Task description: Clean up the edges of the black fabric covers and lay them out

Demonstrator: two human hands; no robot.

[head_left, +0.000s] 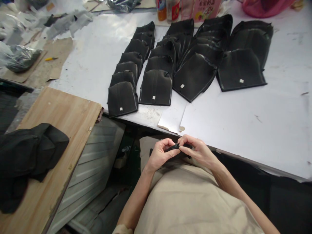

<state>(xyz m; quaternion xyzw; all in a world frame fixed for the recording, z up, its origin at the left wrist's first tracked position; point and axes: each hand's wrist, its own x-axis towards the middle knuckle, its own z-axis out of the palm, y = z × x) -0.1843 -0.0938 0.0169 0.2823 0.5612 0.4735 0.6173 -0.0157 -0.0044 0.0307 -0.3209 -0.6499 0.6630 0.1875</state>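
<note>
My left hand (159,154) and my right hand (196,150) meet above my lap, just below the edge of the white table (243,123). Both pinch a small black strip (173,147) between thumb and fingers. What the strip is I cannot make out. On the table ahead lie several overlapping rows of black fabric pieces (156,86), each front piece with a small white tag.
A wooden board (56,113) at my left carries a heap of black cloth (26,152). Grey scraps, cardboard and a yellow pen (50,58) lie at the far left. Bottles (168,9) and a pink bag (263,7) stand at the table's back edge.
</note>
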